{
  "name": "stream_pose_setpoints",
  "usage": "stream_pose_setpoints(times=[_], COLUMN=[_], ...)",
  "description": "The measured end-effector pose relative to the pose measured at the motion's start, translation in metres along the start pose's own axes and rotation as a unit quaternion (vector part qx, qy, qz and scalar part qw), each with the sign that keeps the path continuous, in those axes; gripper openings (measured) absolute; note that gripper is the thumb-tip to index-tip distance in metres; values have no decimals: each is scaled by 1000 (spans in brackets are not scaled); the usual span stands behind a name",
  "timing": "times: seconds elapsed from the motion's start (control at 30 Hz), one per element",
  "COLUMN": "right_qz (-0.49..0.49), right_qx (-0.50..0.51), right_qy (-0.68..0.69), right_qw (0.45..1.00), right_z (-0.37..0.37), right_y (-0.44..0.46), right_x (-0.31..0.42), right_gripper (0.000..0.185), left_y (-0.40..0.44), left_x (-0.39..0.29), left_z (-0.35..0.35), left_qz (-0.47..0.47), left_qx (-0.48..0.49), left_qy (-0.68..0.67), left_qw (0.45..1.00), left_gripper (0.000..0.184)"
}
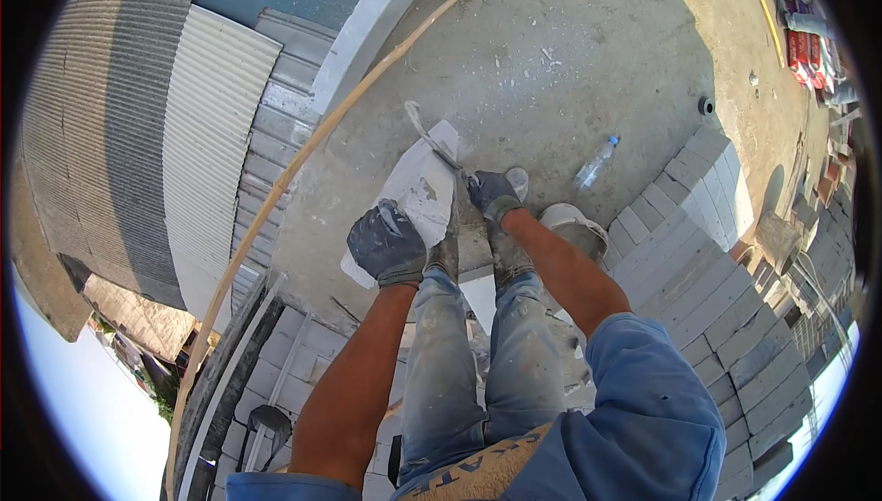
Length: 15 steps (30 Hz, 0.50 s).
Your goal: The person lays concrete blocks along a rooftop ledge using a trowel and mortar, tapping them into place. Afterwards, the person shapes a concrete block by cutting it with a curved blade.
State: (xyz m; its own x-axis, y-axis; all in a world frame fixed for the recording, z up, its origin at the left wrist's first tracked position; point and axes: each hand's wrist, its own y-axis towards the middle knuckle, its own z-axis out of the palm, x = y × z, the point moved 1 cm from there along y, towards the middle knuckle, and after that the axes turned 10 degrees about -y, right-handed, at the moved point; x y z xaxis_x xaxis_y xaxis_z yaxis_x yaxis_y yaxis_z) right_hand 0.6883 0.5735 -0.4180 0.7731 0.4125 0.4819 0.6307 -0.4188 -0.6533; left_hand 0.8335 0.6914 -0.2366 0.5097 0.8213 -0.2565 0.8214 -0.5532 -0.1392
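Note:
My left hand [388, 242], in a dark grey glove smeared with pale dust, is closed at the left edge of a white block [424, 191]. The block is long, with a rough grey patch on its upper face. My right hand [493, 196], also gloved, is wrapped round the handle of a narrow grey hand tool [435, 145]. Its shaft crosses over the block's far end and finishes in a bent, pale head; its exact kind is unclear. Below the right hand stands a whitish bucket [574, 225], partly behind my forearm.
A plastic bottle [597, 163] lies on the concrete floor [551, 69]. Stacked grey blocks [698, 299] fill the right side. A long wooden pole [303, 157] slants along the left, beside a low white wall [372, 19] and corrugated roof sheets [207, 134].

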Motion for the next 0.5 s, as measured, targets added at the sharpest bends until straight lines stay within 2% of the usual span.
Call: stream_pose_setpoints(times=[0.1, 0.17, 0.2, 0.27, 0.4, 0.47, 0.5], right_qz=[-13, -9, -10, 3, 30, -18, -12], right_qx=[41, -82, -77, -14, -42, -152, -148], right_qy=[-27, 99, 101, -10, 42, 137, 134], right_qw=[999, 992, 992, 1000, 998, 979, 980], right_z=[3, -13, -2, 31, 33, 18, 20], right_y=[-4, -24, -24, -15, -12, -35, -36], right_x=[1, 12, 9, -14, -25, -19, -19], right_gripper=[29, 29, 29, 27, 24, 23, 23], left_y=[-4, -4, -6, -4, -1, -3, -4], left_x=[2, 2, 3, 1, 4, 1, 3], left_z=[0, 1, 0, -1, 2, 0, 2], left_qz=[-39, -14, -18, -8, -20, -11, -12], left_qx=[58, 15, 17, 13, 29, 11, 18], left_qy=[18, -3, 1, 12, -12, -4, -7], left_qw=[997, 1000, 1000, 1000, 999, 1000, 1000], left_gripper=[26, 27, 27, 28, 27, 25, 25])
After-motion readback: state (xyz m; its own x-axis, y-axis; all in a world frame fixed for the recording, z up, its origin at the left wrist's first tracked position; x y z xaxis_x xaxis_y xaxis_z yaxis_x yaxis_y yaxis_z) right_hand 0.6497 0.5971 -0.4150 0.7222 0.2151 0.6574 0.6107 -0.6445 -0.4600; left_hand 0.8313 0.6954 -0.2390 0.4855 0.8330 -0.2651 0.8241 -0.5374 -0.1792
